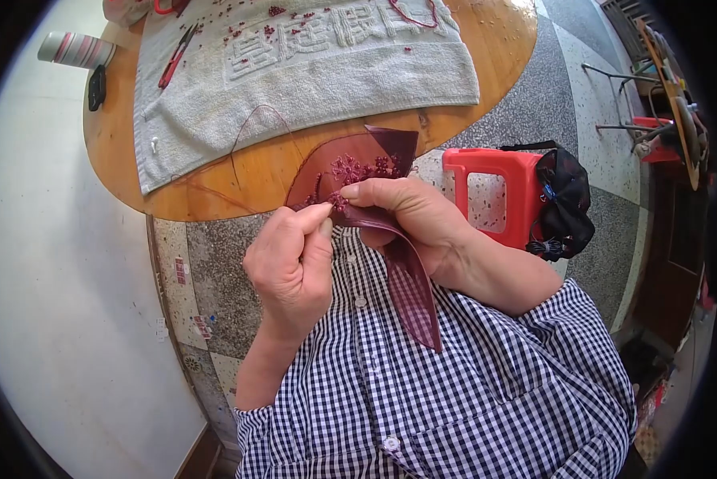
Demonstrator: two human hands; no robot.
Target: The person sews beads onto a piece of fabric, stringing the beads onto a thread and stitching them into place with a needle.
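Left hand [290, 255] thumb and forefinger bunched at the bead cluster [349, 169], can't tell what they pinch; right hand [422, 214] pinches the maroon fabric [410, 287] by the table [103, 168] edge. Best keep fabric taut, loose thread [264, 106] snag-free

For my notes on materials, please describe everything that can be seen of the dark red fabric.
The dark red fabric looks thin and sheer: the checked shirt shows through its hanging part, which narrows to a point. Small pinkish-red beads cluster on its upper part, and a top corner looks folded. It is held up, bent, its upper part overlapping the table in view. The right hand grips it, thumb above, fingers beneath; the fingertips of the left hand are at the beads.
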